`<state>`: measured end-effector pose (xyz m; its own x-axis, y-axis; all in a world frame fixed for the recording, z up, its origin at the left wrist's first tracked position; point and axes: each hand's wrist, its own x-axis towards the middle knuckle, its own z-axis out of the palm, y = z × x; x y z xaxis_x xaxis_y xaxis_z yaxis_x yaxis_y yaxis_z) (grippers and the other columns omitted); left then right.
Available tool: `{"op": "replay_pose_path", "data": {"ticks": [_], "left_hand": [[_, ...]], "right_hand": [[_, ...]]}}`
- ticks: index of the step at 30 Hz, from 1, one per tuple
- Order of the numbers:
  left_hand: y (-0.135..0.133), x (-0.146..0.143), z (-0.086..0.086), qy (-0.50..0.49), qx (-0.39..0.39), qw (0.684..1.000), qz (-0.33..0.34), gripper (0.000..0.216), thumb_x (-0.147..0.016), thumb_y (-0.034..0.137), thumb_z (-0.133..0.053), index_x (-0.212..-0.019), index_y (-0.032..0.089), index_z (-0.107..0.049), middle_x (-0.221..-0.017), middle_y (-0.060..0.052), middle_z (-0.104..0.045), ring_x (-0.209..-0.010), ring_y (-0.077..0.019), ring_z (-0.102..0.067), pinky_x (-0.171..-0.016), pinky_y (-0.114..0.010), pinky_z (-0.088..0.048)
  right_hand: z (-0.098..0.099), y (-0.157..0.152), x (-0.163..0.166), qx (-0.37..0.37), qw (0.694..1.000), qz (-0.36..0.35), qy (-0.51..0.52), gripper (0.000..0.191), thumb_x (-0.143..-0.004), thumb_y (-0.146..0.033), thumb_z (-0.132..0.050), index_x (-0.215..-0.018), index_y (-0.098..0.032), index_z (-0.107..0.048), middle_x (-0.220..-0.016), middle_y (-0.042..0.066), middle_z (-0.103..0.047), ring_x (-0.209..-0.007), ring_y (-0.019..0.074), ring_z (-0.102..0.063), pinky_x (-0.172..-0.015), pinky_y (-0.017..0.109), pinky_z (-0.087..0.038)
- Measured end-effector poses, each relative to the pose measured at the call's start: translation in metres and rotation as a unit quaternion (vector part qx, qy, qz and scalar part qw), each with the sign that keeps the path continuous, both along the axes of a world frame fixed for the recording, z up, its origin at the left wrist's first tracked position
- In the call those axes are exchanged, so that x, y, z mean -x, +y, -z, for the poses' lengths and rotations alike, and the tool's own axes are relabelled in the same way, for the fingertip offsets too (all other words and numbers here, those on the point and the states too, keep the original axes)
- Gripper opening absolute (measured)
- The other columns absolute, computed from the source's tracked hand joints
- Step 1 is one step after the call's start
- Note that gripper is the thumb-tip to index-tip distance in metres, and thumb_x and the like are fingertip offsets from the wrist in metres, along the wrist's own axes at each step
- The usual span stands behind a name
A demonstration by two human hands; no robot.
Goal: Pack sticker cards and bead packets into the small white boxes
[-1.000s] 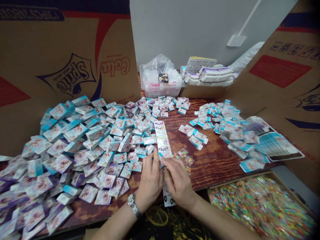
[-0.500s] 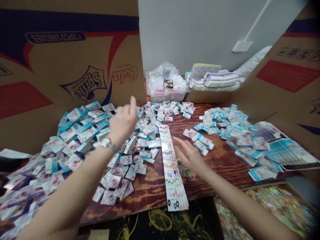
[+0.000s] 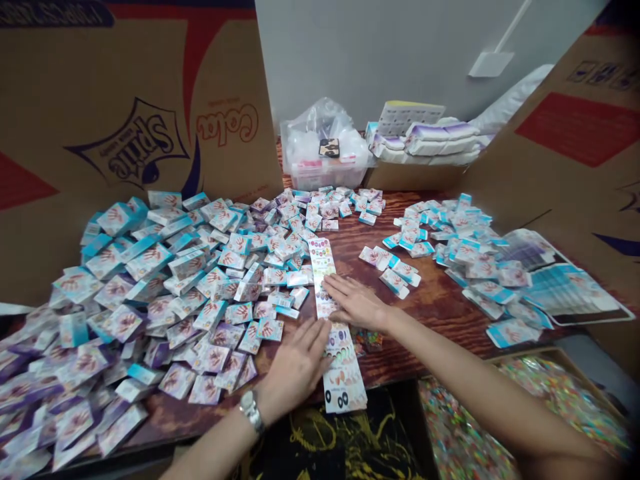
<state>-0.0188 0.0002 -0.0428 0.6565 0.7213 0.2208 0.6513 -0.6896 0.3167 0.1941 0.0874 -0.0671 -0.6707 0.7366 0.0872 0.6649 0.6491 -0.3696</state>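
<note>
Long printed card strip [image 3: 343, 367] lies flat on the stained wooden table [image 3: 430, 320], running 12 to 6 between two heaps. Right hand [image 3: 357, 303]: fingers extended flat, tips resting across the strip's upper part, no grip. Left hand [image 3: 295, 370]: fingers spread flat, tips at the strip's edge, nothing held; wristwatch [image 3: 250, 410] on that wrist. Heap of small white-and-blue boxes [image 3: 150, 313] at 9 o'clock; smaller heap of boxes [image 3: 465, 250] at 3 o'clock. Colorful small packets [image 3: 367, 340] just off the strip, at 4 o'clock.

Sprite cardbd [image 3: 75, 100], plastic bin [image 3: 320, 177], tray of colorful pkts [image 3: 567, 353]
</note>
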Motion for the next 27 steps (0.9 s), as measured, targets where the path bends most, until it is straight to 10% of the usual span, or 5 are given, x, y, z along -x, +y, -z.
{"op": "replay_pose_path", "data": {"ticks": [10,17,21,25,27], "left_hand": [[-0.015,-0.009,0.025,0.016,-0.011,1.0,-0.02,0.041,-0.088,0.026,-0.05,-0.125,0.009,-0.05,-0.133,-0.018,-0.051,-0.126,-0.0318,-0.043,-0.096,-0.047,-0.047],[-0.013,-0.001,-0.002,-0.143,0.095,0.984,-0.053,0.029,-0.09,0.023,-0.047,-0.116,0.016,-0.057,-0.115,-0.012,-0.062,-0.113,-0.0258,-0.053,-0.094,-0.042,-0.046],[-0.011,0.001,-0.027,-0.32,0.321,0.879,-0.149,0.031,-0.091,0.037,-0.044,-0.075,0.016,-0.061,-0.065,-0.002,-0.06,-0.061,-0.0125,-0.054,-0.06,-0.025,-0.044],[-0.015,-0.009,-0.035,-0.405,0.561,0.715,-0.098,0.041,-0.089,0.048,-0.042,-0.072,0.014,-0.058,-0.05,0.002,-0.05,-0.046,-0.008,-0.043,-0.049,-0.021,-0.035],[-0.015,-0.012,-0.035,-0.422,0.553,0.709,-0.116,0.04,-0.089,0.048,-0.043,-0.074,0.015,-0.058,-0.052,0.002,-0.051,-0.048,-0.0087,-0.044,-0.051,-0.021,-0.036]], "right_hand": [[0.012,-0.011,0.007,-0.085,0.995,0.039,0.023,0.029,-0.091,-0.027,-0.051,-0.118,-0.023,-0.061,-0.124,0.009,-0.061,-0.122,0.0279,-0.049,-0.097,0.052,-0.041],[-0.004,-0.016,0.002,-0.077,0.984,0.067,0.144,0.025,-0.089,-0.022,-0.053,-0.11,-0.021,-0.067,-0.123,0.011,-0.061,-0.116,0.0253,-0.054,-0.096,0.046,-0.044],[-0.03,-0.018,-0.007,-0.017,0.972,0.073,0.222,0.026,-0.091,-0.025,-0.05,-0.112,-0.024,-0.066,-0.121,0.008,-0.062,-0.112,0.02,-0.056,-0.093,0.038,-0.048],[-0.049,-0.02,-0.011,0.037,0.964,0.077,0.253,0.026,-0.092,-0.025,-0.049,-0.112,-0.027,-0.065,-0.104,0.004,-0.069,-0.098,0.0171,-0.063,-0.085,0.035,-0.052],[-0.054,-0.02,-0.012,0.06,0.962,0.08,0.253,0.026,-0.092,-0.024,-0.049,-0.111,-0.028,-0.065,-0.1,0.002,-0.071,-0.092,0.0162,-0.064,-0.08,0.033,-0.053]]}}
